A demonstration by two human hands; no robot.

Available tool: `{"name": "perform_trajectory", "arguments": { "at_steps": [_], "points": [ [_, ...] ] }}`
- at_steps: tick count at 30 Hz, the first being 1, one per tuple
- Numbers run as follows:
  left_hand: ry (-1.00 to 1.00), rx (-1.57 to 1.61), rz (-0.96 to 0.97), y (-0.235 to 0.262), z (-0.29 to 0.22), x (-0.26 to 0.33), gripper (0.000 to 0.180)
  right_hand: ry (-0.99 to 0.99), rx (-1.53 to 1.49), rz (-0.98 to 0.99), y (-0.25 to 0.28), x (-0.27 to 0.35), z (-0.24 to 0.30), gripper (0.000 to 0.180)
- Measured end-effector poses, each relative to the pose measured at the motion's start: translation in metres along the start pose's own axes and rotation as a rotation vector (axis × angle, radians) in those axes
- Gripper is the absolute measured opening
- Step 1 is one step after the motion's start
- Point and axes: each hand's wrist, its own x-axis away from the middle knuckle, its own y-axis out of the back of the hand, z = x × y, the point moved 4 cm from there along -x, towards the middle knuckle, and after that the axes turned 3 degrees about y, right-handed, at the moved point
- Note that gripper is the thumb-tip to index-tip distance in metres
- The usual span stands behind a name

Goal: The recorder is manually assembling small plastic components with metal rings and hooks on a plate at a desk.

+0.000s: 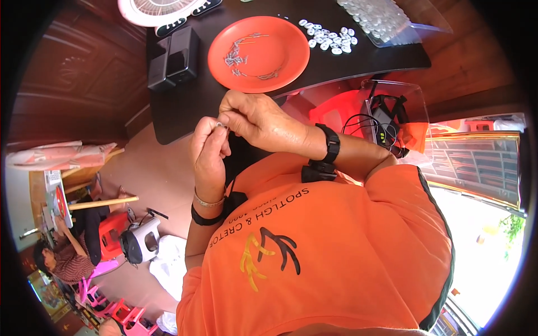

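- black table (185, 112) fills the top of the view, hands hovering just off its near edge
- orange plate (259, 53) sits on it with a few thin metal bits — straight past the hands
- pile of white beads (330, 39) right of the plate, clear bag (381, 19) beside that
- right hand (263, 120) and left hand (208, 154) meet fingertip to fingertip, both pinched tight on one tiny pale piece (219, 125) — too small to tell what it is
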Motion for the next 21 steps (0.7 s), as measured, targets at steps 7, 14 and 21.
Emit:
{"name": "perform_trajectory", "arguments": {
  "at_steps": [7, 14, 21],
  "points": [
    [-0.066, -0.117, 0.018, 0.008, 0.007, -0.022, 0.016, 0.047, 0.172, -0.124, 0.055, -0.006, 0.010, 0.015],
    [-0.053, -0.127, 0.058, 0.003, 0.014, -0.053, 0.020, -0.218, 0.575, -0.264, 0.160, 0.000, -0.034, 0.020],
    [-0.057, -0.093, 0.167, -0.005, 0.021, -0.073, 0.026, -0.175, 0.963, -0.213, 0.225, -0.027, -0.069, 0.020]
  ]
}}
